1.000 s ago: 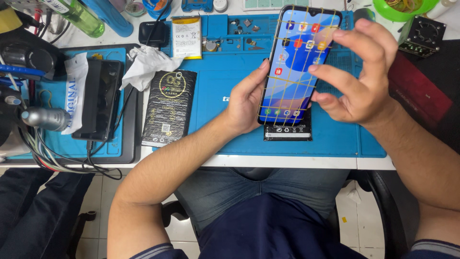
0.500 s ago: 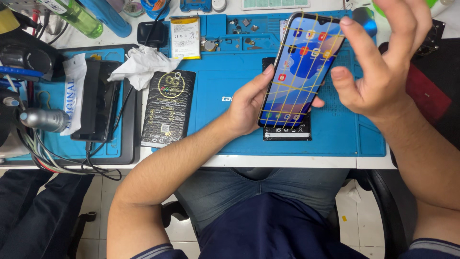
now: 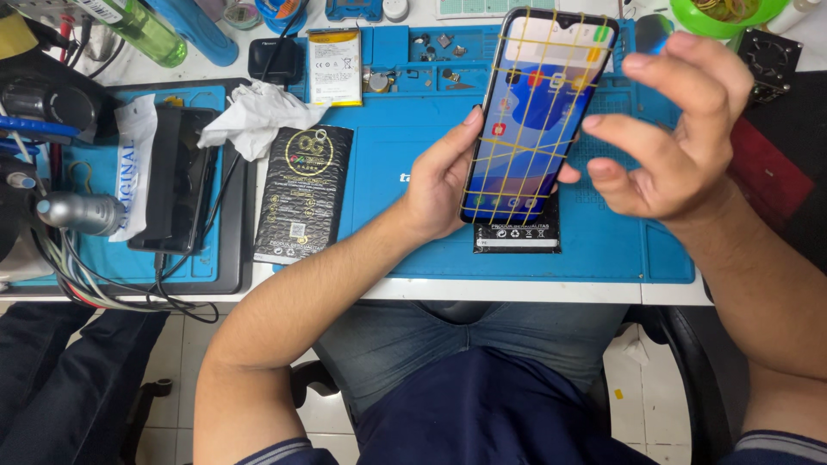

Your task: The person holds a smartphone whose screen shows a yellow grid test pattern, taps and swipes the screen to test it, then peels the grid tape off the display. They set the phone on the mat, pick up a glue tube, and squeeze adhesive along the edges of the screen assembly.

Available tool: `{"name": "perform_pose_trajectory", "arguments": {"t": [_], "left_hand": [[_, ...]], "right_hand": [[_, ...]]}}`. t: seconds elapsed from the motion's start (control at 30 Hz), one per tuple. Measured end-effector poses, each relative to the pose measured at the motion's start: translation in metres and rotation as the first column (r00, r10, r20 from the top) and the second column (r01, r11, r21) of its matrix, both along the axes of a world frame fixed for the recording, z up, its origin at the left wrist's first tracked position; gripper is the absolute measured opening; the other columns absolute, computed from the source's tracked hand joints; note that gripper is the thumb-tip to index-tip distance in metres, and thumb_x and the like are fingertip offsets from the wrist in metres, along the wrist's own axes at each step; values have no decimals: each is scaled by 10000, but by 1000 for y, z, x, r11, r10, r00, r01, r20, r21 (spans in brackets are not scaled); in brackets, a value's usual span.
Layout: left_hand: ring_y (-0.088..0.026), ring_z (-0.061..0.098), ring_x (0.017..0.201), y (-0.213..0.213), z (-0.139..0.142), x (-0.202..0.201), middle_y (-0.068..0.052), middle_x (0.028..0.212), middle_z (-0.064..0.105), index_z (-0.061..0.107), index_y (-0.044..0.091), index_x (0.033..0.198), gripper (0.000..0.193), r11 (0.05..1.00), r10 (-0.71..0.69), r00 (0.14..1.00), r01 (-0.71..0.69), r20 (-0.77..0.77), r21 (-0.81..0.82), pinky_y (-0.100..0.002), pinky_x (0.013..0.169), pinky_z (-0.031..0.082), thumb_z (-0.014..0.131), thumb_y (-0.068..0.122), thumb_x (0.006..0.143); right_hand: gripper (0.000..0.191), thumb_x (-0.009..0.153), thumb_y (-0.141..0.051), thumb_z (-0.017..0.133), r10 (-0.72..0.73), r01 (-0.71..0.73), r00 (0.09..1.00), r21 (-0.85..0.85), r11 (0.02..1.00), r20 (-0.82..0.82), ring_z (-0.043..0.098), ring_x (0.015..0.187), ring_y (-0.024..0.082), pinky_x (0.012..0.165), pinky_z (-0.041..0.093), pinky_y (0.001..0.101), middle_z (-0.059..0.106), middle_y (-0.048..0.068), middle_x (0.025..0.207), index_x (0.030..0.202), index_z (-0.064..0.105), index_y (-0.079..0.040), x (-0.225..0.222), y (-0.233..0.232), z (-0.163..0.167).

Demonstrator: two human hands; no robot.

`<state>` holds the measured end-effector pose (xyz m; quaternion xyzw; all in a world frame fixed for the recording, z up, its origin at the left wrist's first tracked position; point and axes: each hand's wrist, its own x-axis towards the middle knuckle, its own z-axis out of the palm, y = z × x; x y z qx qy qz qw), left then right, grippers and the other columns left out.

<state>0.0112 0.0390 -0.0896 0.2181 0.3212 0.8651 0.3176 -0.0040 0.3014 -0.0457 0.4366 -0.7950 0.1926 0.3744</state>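
We see a lit phone screen (image 3: pixel 538 116) — blue, crossed by yellow bands — above a black packet (image 3: pixel 517 234). Left lies a black-and-gold flat package (image 3: pixel 303 194); farther left, a white label strip (image 3: pixel 132 168) — upright.

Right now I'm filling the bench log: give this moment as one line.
left hand: holds smartphone, screen lit, yellow bands crossed over it | right hand: open, off phone | below: blue mat

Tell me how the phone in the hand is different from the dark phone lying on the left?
The held phone is lit, showing coloured icons; the dark phone has a black screen. The held phone is gripped by the left hand above the blue mat; the dark phone lies flat on a tray. Yellow rubber bands cross the held phone; a white label strip wraps the dark one. Both are slim rectangles.
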Motion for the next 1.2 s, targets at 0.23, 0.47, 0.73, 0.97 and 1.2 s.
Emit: {"name": "perform_pose_trajectory", "arguments": {"t": [0.23, 0.47, 0.73, 0.97, 1.2], "left_hand": [[-390, 629, 1308, 1, 1, 0, -242, 1463, 575, 382, -10, 1602, 673, 1000, 14, 1000, -14, 12, -23, -509, 1221, 483, 205, 470, 1165], [-368, 605, 1368, 3, -3, -1, -258, 1483, 577, 389, -13, 1589, 661, 997, 45, 998, -42, 36, -60, -509, 1221, 478, 231, 461, 1156], [-376, 624, 1317, 2, -7, -2, -258, 1433, 597, 392, -6, 1598, 654, 1000, 22, 1000, -22, 3, -8, -508, 1224, 485, 231, 462, 1170], [-392, 635, 1280, 2, -3, -1, -247, 1433, 585, 365, 5, 1614, 654, 1000, 13, 1000, -13, 11, 6, -512, 1222, 488, 225, 461, 1165], [-370, 603, 1345, 3, -6, -2, -259, 1471, 564, 344, -9, 1621, 660, 999, 22, 1000, -21, 23, -33, -508, 1240, 470, 234, 454, 1163]], "right_hand": [[452, 992, -428, 675, -21, 21, 999, -9, 1000, -26, 454, 1261, 488, 1075, 428, 642, 553, 274, 1308, 1079, 730, 11, -12, -2, -3], [514, 1014, -506, 599, -23, 24, 1000, 75, 997, -6, 361, 1324, 473, 1128, 343, 633, 464, 284, 1399, 1190, 785, -61, -5, -10, 4], [477, 1032, -480, 630, -37, 38, 999, 93, 995, -5, 341, 1349, 484, 1149, 334, 641, 448, 297, 1430, 1200, 827, -79, -9, -9, 1], [484, 1028, -477, 616, -17, 16, 1000, 44, 999, 10, 363, 1334, 484, 1136, 353, 638, 471, 290, 1405, 1159, 808, -53, -8, -4, -7], [540, 1039, -538, 599, -12, 12, 1000, 77, 997, -2, 311, 1373, 476, 1170, 320, 634, 421, 293, 1454, 1238, 798, -77, -7, -6, -6]]}}
